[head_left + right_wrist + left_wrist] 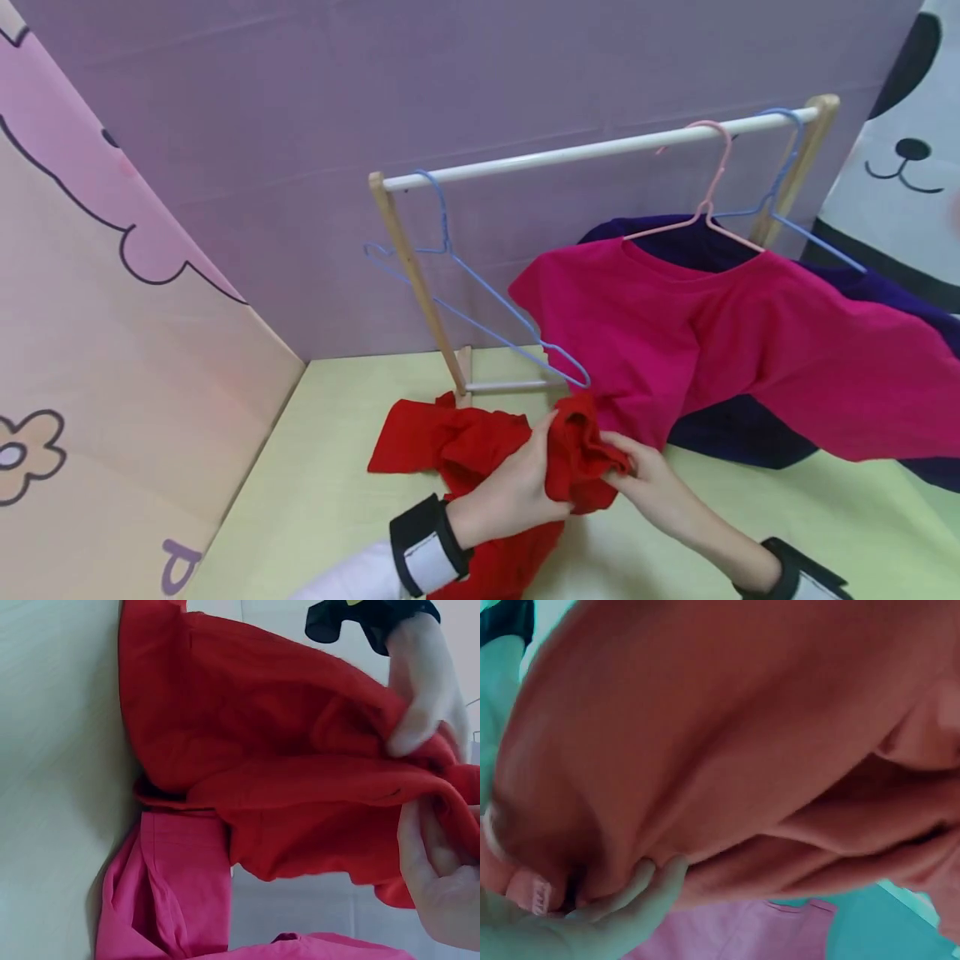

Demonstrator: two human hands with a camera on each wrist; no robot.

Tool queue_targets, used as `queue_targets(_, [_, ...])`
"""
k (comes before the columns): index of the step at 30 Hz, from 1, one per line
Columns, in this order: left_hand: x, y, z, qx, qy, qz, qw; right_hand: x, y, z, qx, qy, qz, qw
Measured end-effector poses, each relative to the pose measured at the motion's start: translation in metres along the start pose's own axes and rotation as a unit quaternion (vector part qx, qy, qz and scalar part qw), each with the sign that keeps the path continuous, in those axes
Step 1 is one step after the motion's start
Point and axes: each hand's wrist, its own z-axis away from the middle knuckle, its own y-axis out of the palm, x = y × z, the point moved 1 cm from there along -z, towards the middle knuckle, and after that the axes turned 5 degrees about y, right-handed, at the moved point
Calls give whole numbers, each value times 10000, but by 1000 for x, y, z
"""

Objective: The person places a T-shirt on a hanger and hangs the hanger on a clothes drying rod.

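Note:
A red garment (487, 450) lies bunched on the table, with part of it lifted between the two hands. My left hand (517, 487) grips the gathered cloth from the left, thumb on top. From the other side, my right hand (652, 483) pinches a folded edge between thumb and fingers. In the right wrist view the left hand (424, 720) is above and the right hand (442, 881) below, with the red cloth (285, 750) stretched away from them. Red fabric (705, 735) fills most of the left wrist view, and a small pale label (540, 892) shows near fingertips.
Behind the hands stands a wooden rack with a white bar (585, 154). An empty blue hanger (495, 300) hangs at its left end, just above the red cloth. To the right, a magenta shirt (712, 333) hangs on a pink hanger (708, 200), before a navy garment (738, 429).

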Motion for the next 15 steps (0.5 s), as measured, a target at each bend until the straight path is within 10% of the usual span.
queue_targets(6, [10,-7,11,-427,-468,-14,9980,-4,-13,1,-516,-540,157,9971])
queue_targets(15, [22,-39,21,-1028,-343,411,9933,10,-55,10,-1080,281,1085,9878])
